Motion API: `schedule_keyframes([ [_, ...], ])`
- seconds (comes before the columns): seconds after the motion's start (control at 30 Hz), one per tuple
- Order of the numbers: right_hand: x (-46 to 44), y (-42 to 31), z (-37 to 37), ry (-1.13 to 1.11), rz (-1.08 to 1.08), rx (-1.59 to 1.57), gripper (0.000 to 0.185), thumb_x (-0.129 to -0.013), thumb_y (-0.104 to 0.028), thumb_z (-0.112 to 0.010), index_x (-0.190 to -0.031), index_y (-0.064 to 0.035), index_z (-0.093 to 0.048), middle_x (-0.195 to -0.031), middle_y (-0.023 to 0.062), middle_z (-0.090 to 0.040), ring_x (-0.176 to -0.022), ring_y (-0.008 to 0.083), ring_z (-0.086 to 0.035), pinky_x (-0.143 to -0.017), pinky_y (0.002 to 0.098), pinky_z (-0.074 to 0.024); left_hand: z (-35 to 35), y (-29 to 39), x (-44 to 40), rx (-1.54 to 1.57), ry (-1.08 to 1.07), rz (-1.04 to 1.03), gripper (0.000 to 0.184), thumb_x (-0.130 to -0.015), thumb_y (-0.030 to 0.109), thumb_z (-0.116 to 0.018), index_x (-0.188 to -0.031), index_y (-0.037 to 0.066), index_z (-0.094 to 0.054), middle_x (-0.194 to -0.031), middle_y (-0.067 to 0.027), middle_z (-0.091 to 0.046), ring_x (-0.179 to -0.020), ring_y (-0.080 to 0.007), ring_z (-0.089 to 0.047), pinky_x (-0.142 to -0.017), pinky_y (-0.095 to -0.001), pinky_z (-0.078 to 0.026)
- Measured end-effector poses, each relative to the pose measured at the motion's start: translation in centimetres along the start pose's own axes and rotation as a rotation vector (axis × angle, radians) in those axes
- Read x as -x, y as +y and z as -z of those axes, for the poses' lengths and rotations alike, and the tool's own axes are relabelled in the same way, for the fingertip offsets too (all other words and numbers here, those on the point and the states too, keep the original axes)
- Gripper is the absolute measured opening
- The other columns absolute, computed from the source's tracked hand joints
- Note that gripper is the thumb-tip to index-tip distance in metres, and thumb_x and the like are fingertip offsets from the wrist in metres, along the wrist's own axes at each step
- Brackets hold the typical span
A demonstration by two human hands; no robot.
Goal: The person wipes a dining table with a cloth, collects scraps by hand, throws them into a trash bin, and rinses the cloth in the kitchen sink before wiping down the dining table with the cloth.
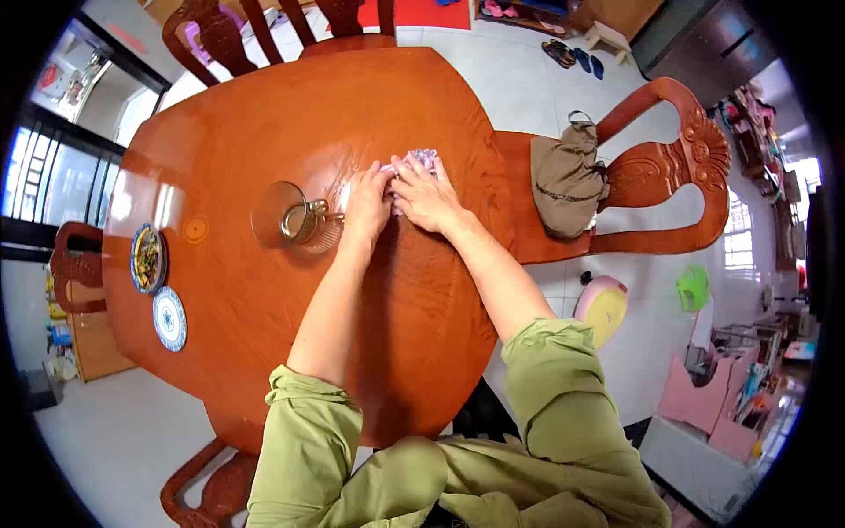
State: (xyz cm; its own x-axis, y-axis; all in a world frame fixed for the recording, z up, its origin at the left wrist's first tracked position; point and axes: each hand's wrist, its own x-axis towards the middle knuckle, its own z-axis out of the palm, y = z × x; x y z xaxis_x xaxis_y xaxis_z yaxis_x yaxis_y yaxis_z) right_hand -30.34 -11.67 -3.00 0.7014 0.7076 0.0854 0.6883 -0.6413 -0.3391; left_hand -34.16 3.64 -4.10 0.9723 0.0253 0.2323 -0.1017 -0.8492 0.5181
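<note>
Both hands are on a crumpled, pale purple patterned cloth (426, 157) on the wooden table (396, 290). My right hand (424, 194) presses over it, fingers bent around its folds. Close beside it, my left hand (368, 201) has its fingertips against the cloth's near-left side; part of the cloth is hidden under the hands. Left of my left hand stands a brown-tinted clear glass bowl (267, 214). Glass cups (297, 223) with small handles are next to it, overlapping it in view.
At the table's left are a dish of food (148, 259) and a blue-and-white plate (170, 319). A brown bag (568, 185) sits on the carved chair (669, 167) to the right. More chairs surround the table. A pink-and-yellow object (602, 310) is on the floor.
</note>
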Motion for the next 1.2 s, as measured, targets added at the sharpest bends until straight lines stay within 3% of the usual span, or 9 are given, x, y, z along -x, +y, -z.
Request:
schedule_keyframes([
  [0.17,3.7,-1.5,-1.4,0.068,0.061,-0.006,0.037,-0.087,-0.024,-0.050,-0.118,-0.0053,-0.054,-0.145,0.0094,-0.033,-0.136,0.0285,-0.025,-0.111,0.0545,-0.0122,0.8,3.6,4.4,-0.110,0.010,0.039,0.039,-0.079,0.002,-0.050,-0.118,0.008,-0.056,-0.127,-0.0150,-0.052,-0.106,-0.0346,-0.053,-0.090,-0.0424,-0.045],
  [0.43,18.2,-7.8,-0.6,-0.001,0.158,-0.069,0.038,-0.085,-0.025,-0.053,-0.114,-0.0006,-0.055,-0.143,0.0148,-0.035,-0.137,0.0299,-0.023,-0.111,0.0533,-0.0118,2.7,11.7,19.5,-0.156,-0.005,0.068,0.046,-0.078,0.002,-0.054,-0.124,0.006,-0.051,-0.131,-0.0155,-0.048,-0.115,-0.0336,-0.049,-0.089,-0.0421,-0.043],
  [0.5,22.4,-9.4,-0.1,-0.047,0.201,-0.059,0.049,-0.083,-0.028,-0.056,-0.124,-0.0007,-0.050,-0.141,0.0154,-0.038,-0.136,0.0314,-0.025,-0.111,0.0532,-0.0117,3.3,14.4,23.8,-0.137,-0.048,0.113,0.049,-0.077,-0.001,-0.054,-0.126,0.005,-0.049,-0.132,-0.0174,-0.048,-0.116,-0.0350,-0.048,-0.091,-0.0425,-0.041],
  [0.7,32.1,-12.2,0.4,0.020,0.293,-0.119,0.029,-0.083,-0.022,-0.058,-0.107,-0.0060,-0.063,-0.136,0.0124,-0.043,-0.131,0.0310,-0.034,-0.106,0.0542,-0.0224,2.3,19.1,33.8,-0.128,0.009,0.062,0.051,-0.072,0.009,-0.062,-0.122,0.004,-0.052,-0.129,-0.0177,-0.050,-0.112,-0.0364,-0.049,-0.084,-0.0434,-0.044],
  [0.83,31.4,-9.7,0.6,0.025,0.229,-0.084,0.030,-0.083,-0.024,-0.058,-0.107,-0.0060,-0.061,-0.137,0.0107,-0.043,-0.131,0.0284,-0.035,-0.105,0.0568,-0.0213,1.5,19.6,30.5,-0.072,0.008,0.037,0.050,-0.072,0.009,-0.064,-0.121,0.005,-0.053,-0.125,-0.0162,-0.053,-0.108,-0.0343,-0.051,-0.086,-0.0420,-0.044],
  [0.87,30.3,-8.7,1.6,-0.027,0.209,-0.060,0.040,-0.084,-0.023,-0.057,-0.119,-0.0049,-0.054,-0.138,0.0119,-0.043,-0.133,0.0291,-0.032,-0.106,0.0576,-0.0191,1.1,19.1,28.8,-0.055,0.003,0.021,0.048,-0.074,0.009,-0.064,-0.121,0.006,-0.054,-0.124,-0.0157,-0.054,-0.108,-0.0337,-0.052,-0.088,-0.0416,-0.044],
  [0.97,25.4,-5.0,2.3,-0.023,0.205,-0.035,0.041,-0.085,-0.024,-0.056,-0.123,-0.0093,-0.053,-0.140,0.0115,-0.041,-0.134,0.0292,-0.031,-0.106,0.0591,-0.0163,0.9,16.8,22.8,0.201,0.014,0.124,0.053,-0.072,0.011,-0.068,-0.122,0.004,-0.053,-0.121,-0.0156,-0.056,-0.107,-0.0335,-0.052,-0.091,-0.0407,-0.043],
  [1.03,20.1,-3.2,3.1,-0.067,0.145,0.032,0.045,-0.087,-0.023,-0.053,-0.131,-0.0138,-0.047,-0.143,0.0112,-0.037,-0.135,0.0305,-0.028,-0.108,0.0581,-0.0143,1.3,14.3,19.1,0.553,0.063,0.502,0.059,-0.078,0.016,-0.069,-0.130,0.004,-0.045,-0.122,-0.0142,-0.055,-0.105,-0.0240,-0.054,-0.087,-0.0346,-0.047],
  [1.2,5.7,2.1,3.1,-0.055,0.059,0.013,0.047,-0.089,-0.023,-0.049,-0.135,-0.0152,-0.042,-0.147,0.0098,-0.030,-0.138,0.0285,-0.022,-0.111,0.0549,-0.0094,3.5,7.4,8.6,1.339,0.726,0.992,0.075,-0.084,0.012,-0.063,-0.143,0.008,-0.017,-0.118,-0.0142,-0.051,-0.090,-0.0212,-0.059,-0.073,-0.0323,-0.052],
])
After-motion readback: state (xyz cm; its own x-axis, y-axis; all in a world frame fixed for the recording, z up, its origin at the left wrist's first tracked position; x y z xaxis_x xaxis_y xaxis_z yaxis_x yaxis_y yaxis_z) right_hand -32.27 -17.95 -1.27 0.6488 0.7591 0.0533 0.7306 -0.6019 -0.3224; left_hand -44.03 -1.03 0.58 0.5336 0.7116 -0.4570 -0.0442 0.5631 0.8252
